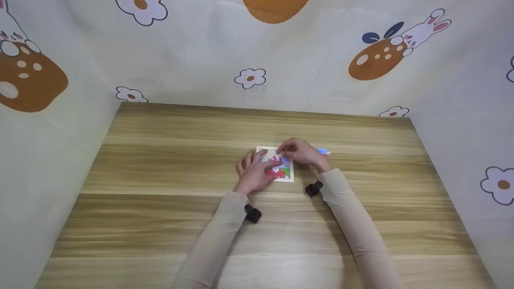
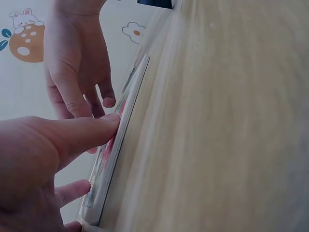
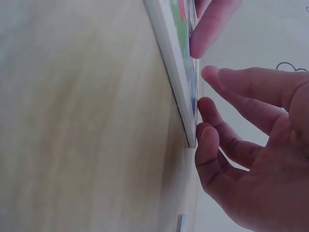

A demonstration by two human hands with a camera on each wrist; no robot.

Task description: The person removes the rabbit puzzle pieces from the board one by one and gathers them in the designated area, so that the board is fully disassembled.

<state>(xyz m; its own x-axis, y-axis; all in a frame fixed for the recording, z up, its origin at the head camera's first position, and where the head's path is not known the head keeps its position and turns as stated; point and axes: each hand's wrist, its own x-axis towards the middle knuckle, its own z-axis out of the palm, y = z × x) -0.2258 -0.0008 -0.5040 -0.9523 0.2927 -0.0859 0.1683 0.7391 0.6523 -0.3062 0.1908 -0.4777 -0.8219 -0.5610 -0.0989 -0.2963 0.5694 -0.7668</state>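
Left hand [image 1: 253,176]: grip spread across the picture board [image 1: 291,170]. Picture board: pale-rimmed, flat on bench [image 1: 160,168]. Right hand [image 1: 303,152]: fingers bent at the board's far right part; whether pinching, cannot tell. Blue-and-red piece [image 1: 322,151]: right of that hand.

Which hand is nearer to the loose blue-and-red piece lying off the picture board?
Right. The right hand is just left of the loose piece, partly over the picture board's far right corner; the left hand is farther off, at the board's left side.
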